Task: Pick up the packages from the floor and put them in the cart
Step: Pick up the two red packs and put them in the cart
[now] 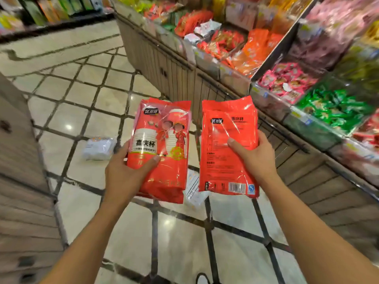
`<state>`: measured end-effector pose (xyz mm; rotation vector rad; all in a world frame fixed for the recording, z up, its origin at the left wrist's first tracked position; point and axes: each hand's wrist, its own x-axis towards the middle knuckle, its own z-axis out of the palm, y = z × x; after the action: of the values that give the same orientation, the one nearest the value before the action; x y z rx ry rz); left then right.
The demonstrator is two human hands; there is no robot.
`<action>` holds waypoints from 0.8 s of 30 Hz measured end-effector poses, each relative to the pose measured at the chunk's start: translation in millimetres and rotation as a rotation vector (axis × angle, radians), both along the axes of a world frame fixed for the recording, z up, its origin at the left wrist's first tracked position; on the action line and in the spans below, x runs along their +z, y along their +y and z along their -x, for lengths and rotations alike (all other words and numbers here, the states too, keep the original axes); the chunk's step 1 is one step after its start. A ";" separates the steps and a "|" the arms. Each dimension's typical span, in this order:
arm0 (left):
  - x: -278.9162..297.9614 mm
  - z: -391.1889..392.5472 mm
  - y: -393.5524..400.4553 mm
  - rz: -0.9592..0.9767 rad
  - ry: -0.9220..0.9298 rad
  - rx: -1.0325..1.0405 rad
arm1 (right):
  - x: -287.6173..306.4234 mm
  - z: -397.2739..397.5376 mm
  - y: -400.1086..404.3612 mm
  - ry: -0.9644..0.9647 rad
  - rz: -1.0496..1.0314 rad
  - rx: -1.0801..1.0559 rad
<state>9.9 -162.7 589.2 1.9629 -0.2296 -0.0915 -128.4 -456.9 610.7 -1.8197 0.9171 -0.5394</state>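
My left hand (125, 171) grips a red package of paper cups (164, 128), front side up, with its thumb across the lower label. My right hand (252, 154) grips a second red package (227, 128) showing its back with a barcode. Both packages are held side by side above the tiled floor. A white package (99, 148) lies on the floor to the left of my left hand. Another white package (193, 189) lies on the floor below, partly hidden between the two red ones. No cart shows clearly in view.
A wood-panelled display counter (180, 78) with bins of snack bags (332, 107) runs along the right. A wooden cabinet (22, 181) stands at the left. Shelves with goods (51, 9) line the far back. Tiled floor (82, 99) stretches ahead.
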 end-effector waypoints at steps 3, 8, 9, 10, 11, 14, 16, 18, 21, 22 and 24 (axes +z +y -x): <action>85.8 10.4 -33.0 0.084 -0.003 -0.108 | 90.3 36.3 -21.2 -0.066 0.011 -0.066; 188.0 40.3 -80.6 0.226 -0.140 -0.319 | 191.5 118.9 -26.1 -0.173 0.142 -0.240; 203.0 48.8 -89.3 0.254 -0.153 -0.369 | 205.5 138.9 -22.9 -0.198 0.155 -0.286; 216.6 58.5 -98.2 0.276 -0.166 -0.422 | 218.1 159.9 -18.4 -0.219 0.167 -0.329; 229.6 70.9 -107.4 0.297 -0.178 -0.476 | 229.2 183.0 -12.8 -0.230 0.179 -0.372; 264.6 116.4 -134.0 0.330 -0.195 -0.630 | 252.7 256.6 2.9 -0.261 0.197 -0.516; 280.8 154.7 -150.2 0.351 -0.184 -0.721 | 262.9 307.9 14.4 -0.267 0.217 -0.590; 291.3 199.0 -165.1 0.379 -0.181 -0.820 | 266.6 362.0 27.4 -0.276 0.230 -0.669; 294.0 270.5 -186.8 0.412 -0.152 -0.950 | 265.5 446.5 47.4 -0.257 0.241 -0.796; 292.6 295.5 -193.6 0.420 -0.134 -0.993 | 263.5 475.1 53.3 -0.254 0.236 -0.838; 288.5 349.0 -204.8 0.419 -0.090 -1.081 | 260.0 531.5 64.9 -0.236 0.220 -0.923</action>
<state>-339.1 -367.5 877.7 1.2437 -1.2416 -0.5994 -659.9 -392.0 870.7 -1.3848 1.5573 -1.4338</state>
